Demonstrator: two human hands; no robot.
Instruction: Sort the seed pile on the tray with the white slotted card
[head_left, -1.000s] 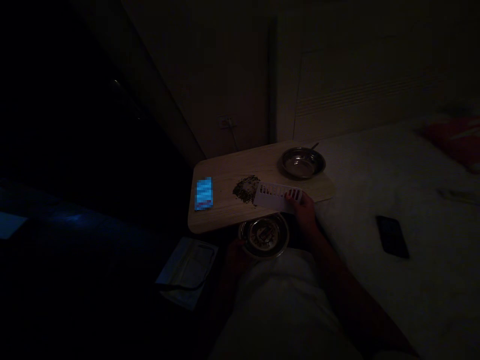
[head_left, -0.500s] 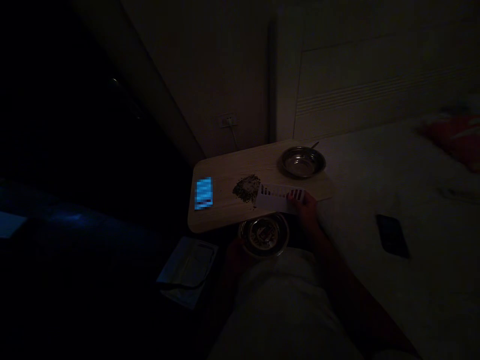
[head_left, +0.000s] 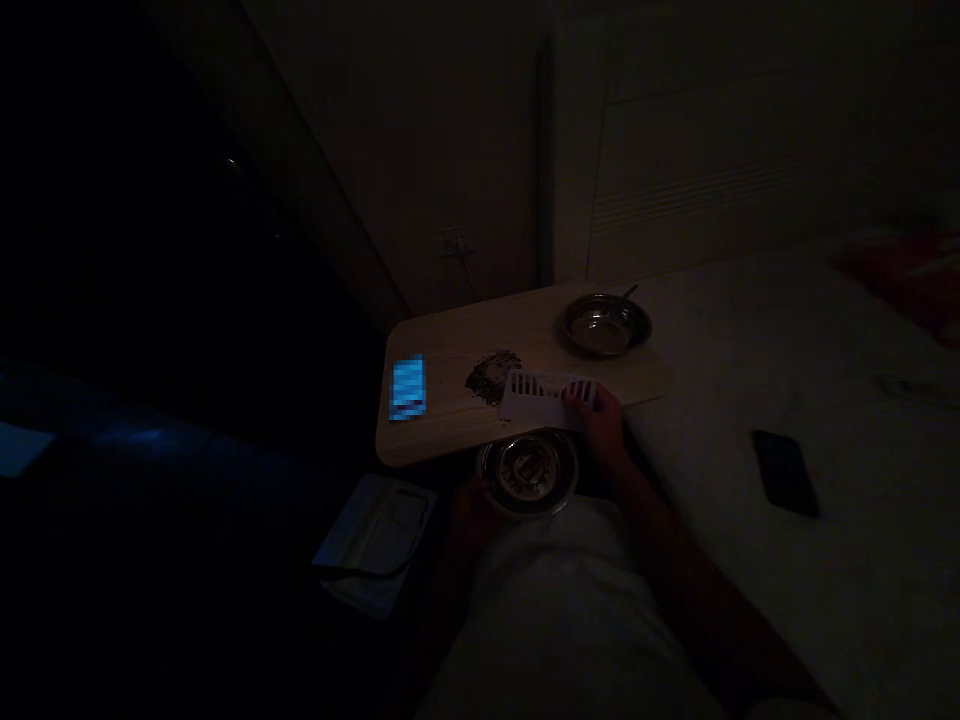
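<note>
In dim light, my right hand (head_left: pixel 598 415) is closed on the right end of a white flat slotted piece (head_left: pixel 536 408) with a row of dark bars along its far side. The piece's left end lies at the near right side of a pile of small dark bits (head_left: pixel 493 377) on the wooden tabletop (head_left: pixel 435 440). My left hand (head_left: pixel 478 505) grips the left rim of a shiny metal bowl (head_left: pixel 564 490), just below the table's near edge. Dark bits lie inside this bowl. My left fingers are mostly lost in shadow.
A second metal bowl (head_left: pixel 606 325) with a handle sticking out stands at the table's back right. A lit, blurred-out screen (head_left: pixel 407 387) lies at the left. A dark phone (head_left: pixel 784 472) rests on the bed (head_left: pixel 862 560). A pale package (head_left: pixel 375 540) is below left.
My right hand has moved a little left and toward me with the white slotted piece, which now overlaps the pile's near right edge. The left hand and bowl stay almost still.
</note>
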